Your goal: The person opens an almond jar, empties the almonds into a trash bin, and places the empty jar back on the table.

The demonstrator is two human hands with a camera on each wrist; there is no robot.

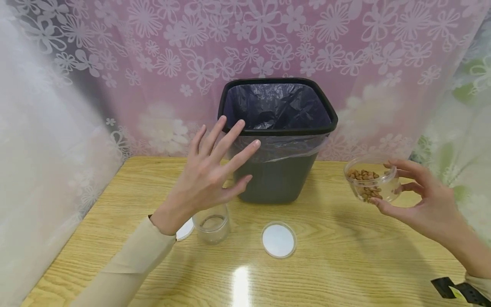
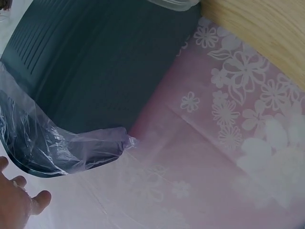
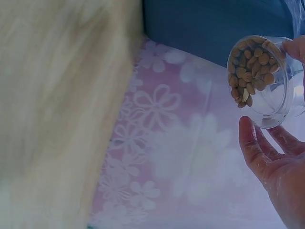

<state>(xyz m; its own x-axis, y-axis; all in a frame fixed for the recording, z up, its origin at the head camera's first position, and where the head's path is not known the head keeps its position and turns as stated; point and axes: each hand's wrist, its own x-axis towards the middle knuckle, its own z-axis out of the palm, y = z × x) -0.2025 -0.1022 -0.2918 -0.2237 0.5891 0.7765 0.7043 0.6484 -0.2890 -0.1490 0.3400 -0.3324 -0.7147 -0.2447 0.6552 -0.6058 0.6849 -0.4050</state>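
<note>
My right hand (image 1: 433, 200) holds a clear plastic jar (image 1: 387, 190) above the right side of the table, thumb on one side and fingers on the other. Brown almonds (image 1: 361, 175) fill part of the jar; the right wrist view shows the almonds (image 3: 252, 71) through its clear bottom. My left hand (image 1: 209, 172), fingers spread and holding nothing, hovers at the near left of a dark grey trash bin (image 1: 274, 183). Inside the bin is a thin plastic liner (image 1: 276, 102), folded over the black rim. Only fingertips of the left hand (image 2: 16, 205) show in the left wrist view.
A second clear jar (image 1: 215, 234) stands below my left wrist, partly hidden by it. One round white lid (image 1: 279, 241) lies mid-table, another white disc (image 1: 186, 230) beside the second jar. Behind the wooden table (image 1: 326, 264) hangs a pink floral curtain (image 1: 172, 85).
</note>
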